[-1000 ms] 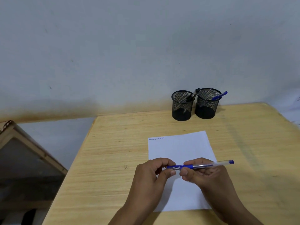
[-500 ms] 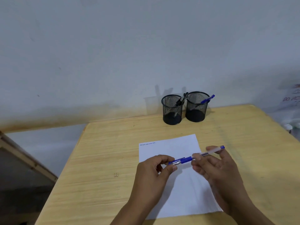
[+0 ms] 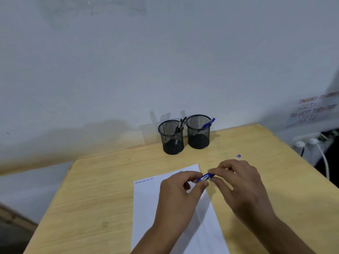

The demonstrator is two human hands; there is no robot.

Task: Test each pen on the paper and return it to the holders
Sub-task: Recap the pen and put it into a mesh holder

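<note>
**Both hands on one blue pen**

L hand (image 3: 178,194) and R hand (image 3: 238,182) each pinch the blue-capped clear plastic pen (image 3: 205,177) – held just above the white paper sheet's (image 3: 146,208) top-right corner. Two black wire-mesh cup holders (image 3: 171,137) stand at the back of the light wooden table (image 3: 95,189), w/ pens inside – one blue.

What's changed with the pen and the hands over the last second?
The right hand slid in along the blue pen toward the left hand, so little of the barrel now shows; only its far tip peeks out beyond the fingers. Both hands still hold it over the paper. The two holders and their pens are unmoved.
</note>
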